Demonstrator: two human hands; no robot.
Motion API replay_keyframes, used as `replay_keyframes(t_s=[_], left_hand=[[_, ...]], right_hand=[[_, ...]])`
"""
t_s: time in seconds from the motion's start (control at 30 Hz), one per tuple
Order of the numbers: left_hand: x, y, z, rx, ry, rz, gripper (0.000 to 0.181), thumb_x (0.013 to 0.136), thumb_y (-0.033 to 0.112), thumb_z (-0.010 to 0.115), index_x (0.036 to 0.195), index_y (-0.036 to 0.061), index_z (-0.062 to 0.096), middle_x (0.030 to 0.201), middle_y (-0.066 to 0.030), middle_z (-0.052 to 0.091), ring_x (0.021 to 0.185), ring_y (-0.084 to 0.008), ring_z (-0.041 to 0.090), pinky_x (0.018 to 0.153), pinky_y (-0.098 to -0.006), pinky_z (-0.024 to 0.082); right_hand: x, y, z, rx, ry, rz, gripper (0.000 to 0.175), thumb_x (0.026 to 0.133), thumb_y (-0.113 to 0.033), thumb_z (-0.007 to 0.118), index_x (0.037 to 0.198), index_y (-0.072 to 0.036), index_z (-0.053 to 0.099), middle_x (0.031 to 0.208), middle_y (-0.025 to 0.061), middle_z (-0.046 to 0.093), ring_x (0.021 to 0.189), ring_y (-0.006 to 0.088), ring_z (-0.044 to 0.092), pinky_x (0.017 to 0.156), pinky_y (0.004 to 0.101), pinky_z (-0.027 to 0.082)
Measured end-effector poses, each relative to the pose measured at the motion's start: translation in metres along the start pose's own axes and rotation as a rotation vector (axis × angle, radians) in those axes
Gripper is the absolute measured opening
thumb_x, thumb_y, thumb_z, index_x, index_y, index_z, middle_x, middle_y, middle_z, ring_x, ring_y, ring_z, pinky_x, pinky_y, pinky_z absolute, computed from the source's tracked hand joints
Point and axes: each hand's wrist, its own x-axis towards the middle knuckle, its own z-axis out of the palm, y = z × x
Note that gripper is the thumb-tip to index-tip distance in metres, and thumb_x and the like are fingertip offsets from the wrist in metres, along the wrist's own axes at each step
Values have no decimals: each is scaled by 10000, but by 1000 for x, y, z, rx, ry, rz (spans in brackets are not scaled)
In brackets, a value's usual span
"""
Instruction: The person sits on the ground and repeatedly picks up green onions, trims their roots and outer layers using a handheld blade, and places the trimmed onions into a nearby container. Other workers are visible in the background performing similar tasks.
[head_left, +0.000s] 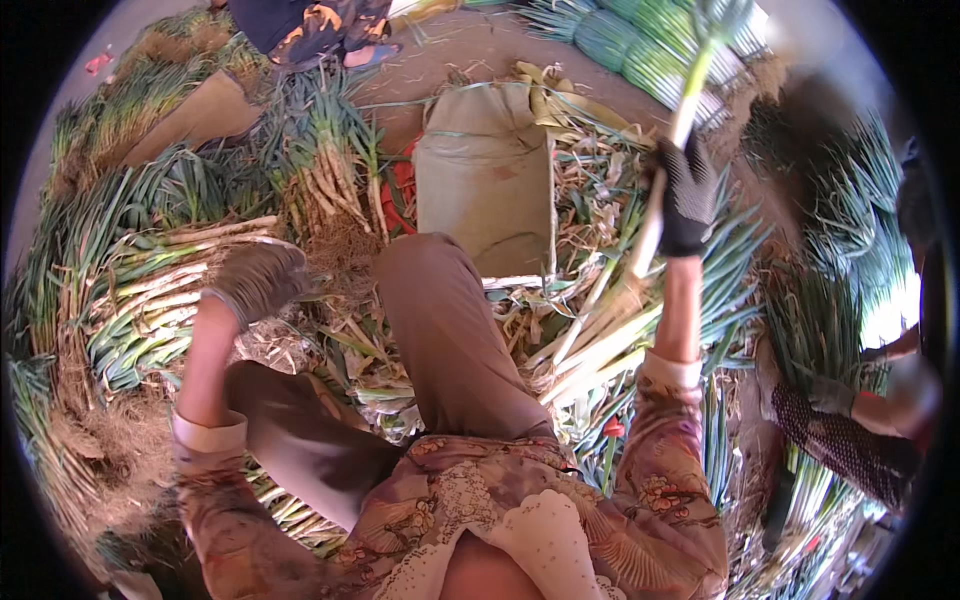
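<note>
In a dark knit glove, my right hand (686, 196) grips a single long green onion (651, 217). Its white shank runs past the palm and its green top rises away toward the upper right. Below that hand, a loose pile of green onions (600, 352) lies with the leaves fanned to the right. My left hand (259, 279), in a grey-brown glove, is blurred beside a stack of untrimmed green onions (154, 300). Whether its curled fingers hold anything is hidden.
A cloth-covered block (484, 187) stands ahead of my knee, with stripped leaves (600, 195) around it. A rooted onion bunch (330, 172) stands left of it. Tied green onion bundles (637, 52) lie far right. One person's foot (371, 56) is ahead; another's gloved hand (831, 395) is right.
</note>
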Motion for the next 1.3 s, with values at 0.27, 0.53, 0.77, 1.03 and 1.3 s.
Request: replay_keyframes(t_s=[0.27,0.53,0.77,1.03,1.3], left_hand=[[85,-11,-3,-214,81,200,287,800,226,617,1031,56,601,898,-137,627,837,-293,607,767,-370,468],[211,-44,95,-82,-376,100,276,839,283,527,955,42,596,884,-149,605,866,-291,589,771,-384,458],[256,-54,181,-401,-165,233,156,793,173,567,887,53,602,857,-152,605,821,-295,594,729,-374,471],[266,24,264,-528,-368,430,289,783,268,577,936,25,612,889,-146,629,818,-315,601,755,-415,461],[257,58,306,-171,-445,477,332,747,345,572,887,54,651,831,-169,641,788,-336,612,745,-455,435]], right_hand=[[89,152,138,-85,-197,108,444,826,-115,546,1257,-98,441,608,42,529,449,118,485,373,271,398],[65,358,206,-310,-451,834,405,781,-114,569,1179,-91,500,583,50,533,401,150,482,341,312,409],[33,358,200,57,-456,924,262,879,-210,512,1042,-5,498,663,88,566,447,156,498,385,303,418],[46,365,193,418,-679,1147,238,863,-91,536,986,108,494,923,187,589,884,296,600,856,383,509],[40,356,192,-183,-824,934,274,757,-170,681,913,43,609,812,133,637,738,211,619,666,320,535]])
